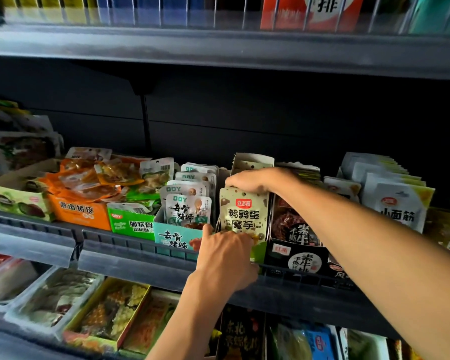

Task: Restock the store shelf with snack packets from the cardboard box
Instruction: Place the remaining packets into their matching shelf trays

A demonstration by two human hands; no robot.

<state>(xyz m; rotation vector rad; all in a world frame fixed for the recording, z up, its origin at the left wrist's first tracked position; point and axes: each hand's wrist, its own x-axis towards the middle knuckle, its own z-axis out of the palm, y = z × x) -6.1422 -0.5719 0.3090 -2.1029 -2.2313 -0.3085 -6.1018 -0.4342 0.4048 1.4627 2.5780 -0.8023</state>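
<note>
The green snack packets (243, 215) stand upright in their display box on the middle shelf (130, 245); the right hand (252, 180) pinches their top edges from above, nearer, while the left hand (226, 258) curls at their bottom

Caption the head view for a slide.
Both hands, left and right, seat pale green snack packets in their shelf box.

The left hand (226, 255) reaches up from below on a bare forearm, back toward the camera, thumb raised and fingers curled out of sight in front of it. The right hand (247, 181) comes in from the right on an outstretched bare arm, palm down, fingers bent downward.
</note>
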